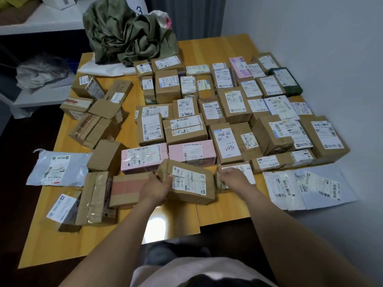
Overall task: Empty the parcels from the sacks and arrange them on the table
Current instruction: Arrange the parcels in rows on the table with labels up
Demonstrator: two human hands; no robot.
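Sorting at the table's (223,210) six o'clock.
Left hand (155,189) curls round a brown box (192,183); right hand (233,177), at three o'clock, touches a small parcel (247,169), grip unclear.

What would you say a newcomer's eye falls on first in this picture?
Rows of brown parcels cover the table on the right, two pink boxes at their front. A crumpled green sack is heaped at the far edge. Nearest, the left hand grips a labelled parcel, the right hand a small parcel.
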